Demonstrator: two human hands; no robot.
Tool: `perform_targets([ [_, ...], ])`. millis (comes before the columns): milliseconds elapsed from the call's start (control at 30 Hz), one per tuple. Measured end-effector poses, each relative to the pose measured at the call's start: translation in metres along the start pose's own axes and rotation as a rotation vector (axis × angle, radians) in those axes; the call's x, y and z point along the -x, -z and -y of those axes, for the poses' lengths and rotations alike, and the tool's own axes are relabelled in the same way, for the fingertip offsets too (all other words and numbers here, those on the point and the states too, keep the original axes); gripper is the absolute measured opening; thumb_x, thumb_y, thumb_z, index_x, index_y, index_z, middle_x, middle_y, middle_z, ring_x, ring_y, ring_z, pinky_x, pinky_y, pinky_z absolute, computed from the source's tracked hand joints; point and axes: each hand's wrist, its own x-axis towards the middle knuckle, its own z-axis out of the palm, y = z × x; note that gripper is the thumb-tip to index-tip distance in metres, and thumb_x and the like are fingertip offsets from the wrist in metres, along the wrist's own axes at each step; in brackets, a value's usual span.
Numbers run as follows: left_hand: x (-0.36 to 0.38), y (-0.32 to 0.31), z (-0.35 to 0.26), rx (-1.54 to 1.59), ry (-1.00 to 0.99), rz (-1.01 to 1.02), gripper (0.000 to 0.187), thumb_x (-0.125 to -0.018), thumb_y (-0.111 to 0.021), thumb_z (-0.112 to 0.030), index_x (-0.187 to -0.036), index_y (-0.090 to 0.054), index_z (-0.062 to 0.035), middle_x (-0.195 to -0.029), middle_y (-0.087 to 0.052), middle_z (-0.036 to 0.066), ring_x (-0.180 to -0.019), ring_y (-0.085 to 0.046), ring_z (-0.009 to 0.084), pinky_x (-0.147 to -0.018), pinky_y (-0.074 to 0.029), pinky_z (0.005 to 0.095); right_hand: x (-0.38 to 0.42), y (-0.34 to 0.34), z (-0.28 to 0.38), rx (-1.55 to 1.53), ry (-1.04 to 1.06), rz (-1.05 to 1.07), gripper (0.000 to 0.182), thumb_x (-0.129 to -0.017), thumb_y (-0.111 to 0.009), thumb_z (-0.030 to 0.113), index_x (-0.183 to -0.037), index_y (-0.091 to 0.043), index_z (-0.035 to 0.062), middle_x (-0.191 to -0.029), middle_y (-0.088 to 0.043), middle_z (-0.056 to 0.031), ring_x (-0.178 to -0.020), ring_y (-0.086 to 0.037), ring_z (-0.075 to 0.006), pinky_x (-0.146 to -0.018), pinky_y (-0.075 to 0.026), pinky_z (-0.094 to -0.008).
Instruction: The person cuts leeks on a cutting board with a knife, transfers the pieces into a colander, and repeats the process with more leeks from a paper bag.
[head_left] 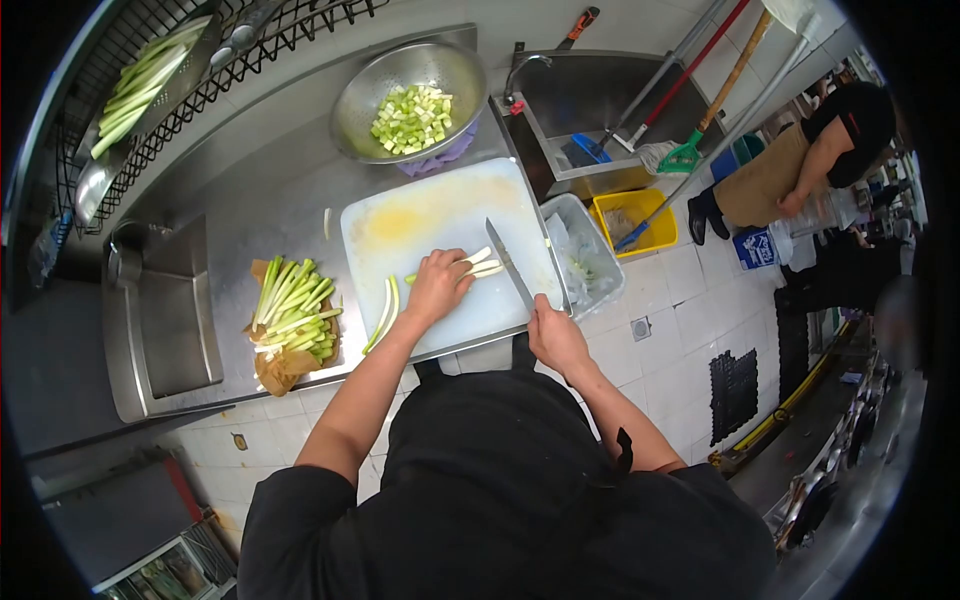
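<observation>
My left hand (440,284) presses down on several spring onion stalks (486,267) on the white cutting board (450,205); their white ends stick out past its fingers. In my right hand (557,340) is the handle of a knife (512,268). The blade slants up and left across the board, just right of the stalk ends, apparently apart from them. Two loose stalks (385,313) lie left of my left hand. Farther left, a pile of stalks (296,308) rests on brown paper (285,369). Chopped pieces (412,118) sit in a metal colander (352,105) behind the board.
A sink basin (180,315) is at the left, another sink (560,90) at the back right. Right of the board stand a lined bin (603,285) and a yellow bucket (655,236). Broom handles (735,80) lean there. Another person (800,170) stands at far right.
</observation>
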Motion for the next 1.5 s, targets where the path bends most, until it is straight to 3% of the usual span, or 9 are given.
perform_targets([
  [367,-0.015,-0.008,-0.018,0.043,0.018,0.028,0.031,-0.081,-0.073,-0.016,-0.111,-0.071,-0.0090,-0.114,-0.065,0.007,-0.108,-0.057,0.0297,-0.088,-0.044,0.0425,0.005,0.024,0.017,0.055,-0.042,0.033,0.017,-0.094,-0.052,0.012,-0.104,-0.047,-0.0019,-0.080,-0.068,-0.0300,-0.081,-0.066,-0.0505,-0.074,-0.051,-0.0608],
  [667,-0.022,-0.014,-0.015,0.062,0.001,0.107,0.028,-0.080,-0.070,-0.014,-0.107,-0.072,-0.0095,-0.112,-0.063,0.007,-0.107,-0.058,0.0293,-0.089,-0.045,0.0434,0.017,0.013,0.025,0.125,-0.102,0.166,0.028,-0.095,-0.049,0.012,-0.118,-0.047,-0.0042,-0.083,-0.069,-0.0282,-0.082,-0.068,-0.0489,-0.075,-0.051,-0.0595],
  [733,-0.021,-0.016,-0.013,0.079,-0.002,0.092,0.027,-0.080,-0.070,-0.015,-0.107,-0.072,-0.0093,-0.112,-0.064,0.007,-0.107,-0.058,0.0295,-0.089,-0.045,0.0433,-0.004,-0.011,0.012,0.061,-0.010,0.040,0.027,-0.095,-0.049,0.012,-0.117,-0.047,-0.0037,-0.084,-0.069,-0.0285,-0.083,-0.067,-0.0500,-0.077,-0.051,-0.0602],
  [967,-0.020,-0.012,-0.006,0.153,0.071,0.086,0.026,-0.081,-0.073,-0.015,-0.107,-0.071,-0.0084,-0.110,-0.064,0.007,-0.108,-0.058,0.0297,-0.092,-0.044,0.0430,-0.026,0.004,-0.021,-0.043,0.032,0.006,0.021,-0.094,-0.050,0.010,-0.111,-0.047,-0.0018,-0.085,-0.069,-0.0312,-0.084,-0.066,-0.0519,-0.078,-0.051,-0.0613],
  [1133,-0.008,0.010,-0.009,0.085,0.083,0.078,0.021,-0.082,-0.073,-0.015,-0.101,-0.073,-0.0084,-0.110,-0.062,0.007,-0.106,-0.056,0.0291,-0.092,-0.043,0.0422,-0.004,0.029,-0.029,0.110,-0.235,-0.265,0.017,-0.094,-0.054,0.011,-0.106,-0.048,-0.0001,-0.079,-0.067,-0.0299,-0.076,-0.066,-0.0511,-0.070,-0.051,-0.0615],
  [1233,0.001,0.011,-0.014,-0.031,0.026,0.106,0.017,-0.081,-0.074,-0.016,-0.097,-0.073,-0.0080,-0.112,-0.061,0.007,-0.107,-0.054,0.0292,-0.092,-0.042,0.0432,-0.004,0.029,-0.027,0.001,-0.135,-0.356,0.017,-0.096,-0.055,0.013,-0.105,-0.049,-0.0002,-0.078,-0.067,-0.0304,-0.075,-0.065,-0.0510,-0.068,-0.050,-0.0607],
  [1333,0.006,0.003,-0.029,-0.134,-0.008,0.081,0.016,-0.081,-0.075,-0.017,-0.093,-0.072,-0.0069,-0.113,-0.060,0.008,-0.107,-0.053,0.0292,-0.091,-0.041,0.0442,-0.006,0.022,-0.019,-0.126,-0.001,-0.319,0.017,-0.097,-0.053,0.014,-0.105,-0.049,-0.0006,-0.079,-0.066,-0.0320,-0.076,-0.065,-0.0523,-0.068,-0.049,-0.0619],
  [1433,0.008,-0.006,-0.041,-0.178,0.002,0.068,0.014,-0.081,-0.072,-0.015,-0.090,-0.070,-0.0048,-0.109,-0.059,0.009,-0.105,-0.053,0.0289,-0.091,-0.040,0.0448,-0.015,0.009,-0.024,-0.108,0.002,-0.151,0.017,-0.098,-0.052,0.013,-0.107,-0.048,-0.0008,-0.078,-0.066,-0.0329,-0.076,-0.064,-0.0532,-0.068,-0.049,-0.0627],
  [1500,0.008,-0.012,-0.042,-0.199,0.004,0.074,0.013,-0.080,-0.069,-0.012,-0.089,-0.069,-0.0034,-0.105,-0.059,0.010,-0.103,-0.053,0.0289,-0.091,-0.040,0.0450,-0.013,0.002,-0.022,-0.093,-0.017,-0.152,0.017,-0.098,-0.051,0.013,-0.107,-0.048,-0.0008,-0.079,-0.066,-0.0330,-0.077,-0.064,-0.0533,-0.069,-0.049,-0.0631],
])
